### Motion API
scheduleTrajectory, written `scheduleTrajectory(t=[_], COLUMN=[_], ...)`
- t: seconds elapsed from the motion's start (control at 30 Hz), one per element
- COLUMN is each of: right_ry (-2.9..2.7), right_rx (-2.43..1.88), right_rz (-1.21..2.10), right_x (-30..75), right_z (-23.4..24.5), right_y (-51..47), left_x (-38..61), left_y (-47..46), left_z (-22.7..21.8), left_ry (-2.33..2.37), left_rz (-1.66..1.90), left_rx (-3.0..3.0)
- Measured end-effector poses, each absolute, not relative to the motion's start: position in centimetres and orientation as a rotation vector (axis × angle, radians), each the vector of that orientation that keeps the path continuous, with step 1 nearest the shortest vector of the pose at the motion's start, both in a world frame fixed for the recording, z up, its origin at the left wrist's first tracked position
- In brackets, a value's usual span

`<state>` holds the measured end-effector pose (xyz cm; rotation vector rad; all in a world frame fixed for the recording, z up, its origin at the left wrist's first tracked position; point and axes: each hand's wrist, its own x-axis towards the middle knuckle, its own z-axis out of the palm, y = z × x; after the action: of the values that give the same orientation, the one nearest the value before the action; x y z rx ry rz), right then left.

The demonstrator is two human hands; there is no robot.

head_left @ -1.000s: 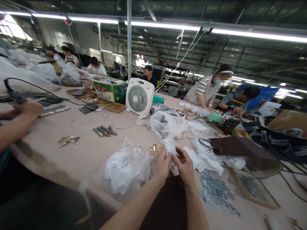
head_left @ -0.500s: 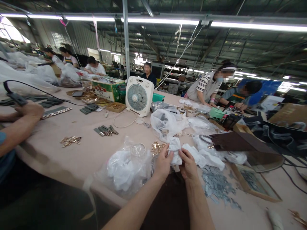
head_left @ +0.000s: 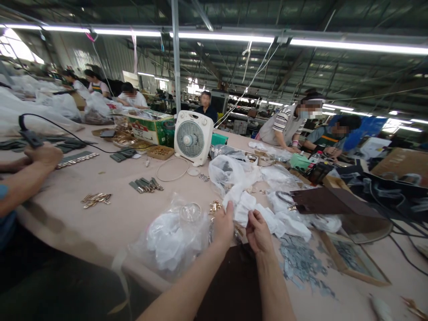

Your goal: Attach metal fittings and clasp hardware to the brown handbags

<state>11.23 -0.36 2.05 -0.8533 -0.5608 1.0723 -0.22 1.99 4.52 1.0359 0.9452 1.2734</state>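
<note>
My left hand (head_left: 223,226) is closed, thumb up, on a thin white sheet (head_left: 235,192) that looks like soft cloth or paper. Beside it, my right hand (head_left: 259,232) is pinched, fingertips together; what lies between them is too small to make out. Just beyond both hands is a crumpled white piece (head_left: 245,206), with more white pieces (head_left: 272,220) to its right. Gold metal fittings (head_left: 215,206) are heaped behind my left hand. A dark brown piece (head_left: 230,285) lies below my forearms.
A clear plastic bag (head_left: 177,236) with white contents sits left of my hands. Grey flat pieces (head_left: 301,258) and a shallow box (head_left: 354,258) lie right. Beyond are a box fan (head_left: 192,139) and a brown bag (head_left: 321,201). A neighbour's hand (head_left: 43,156) holds a corded tool.
The folded white piece that both hands held up is now lower, beyond my fingers. My right fingers have drawn back from it into a pinch, and my left hand has turned thumb up.
</note>
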Motion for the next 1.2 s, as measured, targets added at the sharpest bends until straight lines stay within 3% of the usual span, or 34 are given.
scheduleTrajectory(t=[0.1,0.27,0.43,0.83,1.2], right_ry=[-0.57,-0.542,-0.567,-0.631,-0.392], right_rx=[-0.852,-0.796,-0.901,-1.138,-1.009], right_rz=[1.11,1.198,1.01,0.826,0.805], right_x=[11.1,11.0,10.9,11.3,14.1], right_z=[2.4,3.3,3.0,1.8,-0.5], right_y=[-0.5,-0.9,-0.6,0.1,1.1], left_x=[0.2,-0.4,-0.6,2.4,1.2], left_y=[3.9,6.0,8.0,11.2,7.6], left_z=[5.8,8.1,9.0,10.4,7.7], left_ry=[0.992,0.859,0.673,0.722,0.844], left_rz=[1.318,1.12,0.99,0.997,1.006], left_rx=[1.024,1.482,1.617,1.691,1.998])
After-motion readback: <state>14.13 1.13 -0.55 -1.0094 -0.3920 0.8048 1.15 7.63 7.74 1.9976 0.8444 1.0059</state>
